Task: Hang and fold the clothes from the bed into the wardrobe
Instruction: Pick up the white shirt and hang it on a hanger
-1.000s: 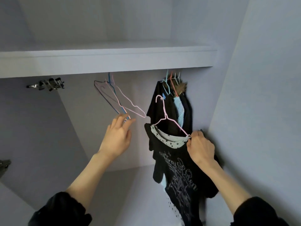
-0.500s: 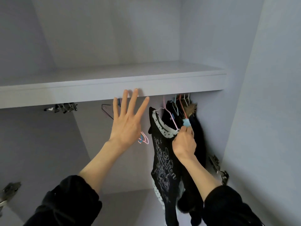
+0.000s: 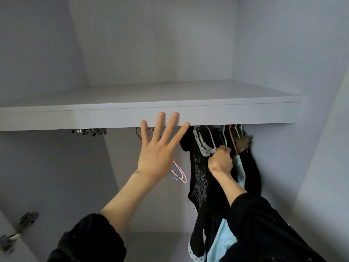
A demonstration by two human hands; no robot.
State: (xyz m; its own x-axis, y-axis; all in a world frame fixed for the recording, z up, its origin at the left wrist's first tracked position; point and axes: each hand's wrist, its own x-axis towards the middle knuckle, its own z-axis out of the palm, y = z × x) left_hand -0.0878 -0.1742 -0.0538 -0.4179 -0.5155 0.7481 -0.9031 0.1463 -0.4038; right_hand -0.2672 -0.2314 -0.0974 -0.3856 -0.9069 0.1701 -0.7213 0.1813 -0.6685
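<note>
At nine o'clock a hinge (image 3: 18, 230) glints; the left hand (image 3: 157, 154), fingers now spread flat, has risen to the shelf (image 3: 236, 114) edge, off the empty hangers (image 3: 178, 172). Toward three o'clock the right hand (image 3: 221, 160) grips the black shirt (image 3: 198, 178) collar, lifted under the shelf; hanging looks nearly done.

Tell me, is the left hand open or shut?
Open. The left hand has its fingers straight and spread before the shelf edge, and it holds nothing.
</note>
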